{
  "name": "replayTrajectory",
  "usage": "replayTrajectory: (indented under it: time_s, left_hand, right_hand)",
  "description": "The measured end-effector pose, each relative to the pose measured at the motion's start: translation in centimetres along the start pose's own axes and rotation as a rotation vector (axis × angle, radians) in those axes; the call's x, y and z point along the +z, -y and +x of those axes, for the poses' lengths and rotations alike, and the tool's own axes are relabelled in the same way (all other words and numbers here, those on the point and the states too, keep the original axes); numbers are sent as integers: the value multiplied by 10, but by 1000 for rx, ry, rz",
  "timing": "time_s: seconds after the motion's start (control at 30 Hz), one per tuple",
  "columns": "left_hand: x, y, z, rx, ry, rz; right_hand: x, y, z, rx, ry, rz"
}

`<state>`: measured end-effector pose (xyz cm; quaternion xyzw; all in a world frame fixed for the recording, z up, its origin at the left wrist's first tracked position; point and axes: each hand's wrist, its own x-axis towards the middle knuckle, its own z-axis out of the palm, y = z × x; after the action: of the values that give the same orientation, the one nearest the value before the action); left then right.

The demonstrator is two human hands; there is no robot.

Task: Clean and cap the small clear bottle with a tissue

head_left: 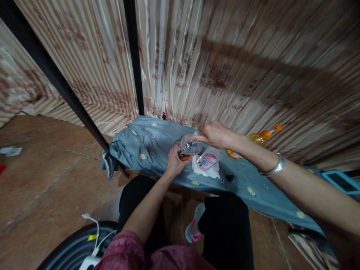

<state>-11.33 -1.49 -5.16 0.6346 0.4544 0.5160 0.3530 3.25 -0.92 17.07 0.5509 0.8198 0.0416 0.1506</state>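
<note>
My left hand [176, 162] is wrapped round the side of a clear plastic cup [190, 145], which has dark and orange print low on its wall. The cup is tilted, its open mouth towards me, above the cloth-covered bench. At the cup's far right rim is my right hand [215, 134], fingers bent and closed, one finger reaching over the opening. Something pale and translucent shows by those fingers, too small to name. Just right of the cup, a clear packet with a pink and white label [207, 160] lies on a crumpled white tissue [206, 173].
A grey-blue patterned cloth [157, 150] covers the bench. An orange pump bottle [257, 138] stands behind my right forearm. Nearby are a small black object [230, 177] and a blue-framed device [341, 182]. Black posts [134, 56] rise at left before a striped curtain [225, 67].
</note>
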Motion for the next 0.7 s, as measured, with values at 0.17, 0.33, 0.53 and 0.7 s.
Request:
replayTrajectory:
  time_s: [0.17,0.33,0.53,0.7]
  left_hand:
    - [0,1,0,-11,-12,-19]
    - [-1,-1,0,-15,-7,-23]
    - [-1,-2,-1,-28,-7,-56]
    - [-2,1,3,-36,-35,-50]
  right_hand:
    - [2,3,-3,-51,-32,24]
    - [2,5,-4,-30,-27,47]
    - [2,10,3,45,-28,92]
    - [3,14,10,111,-68,179]
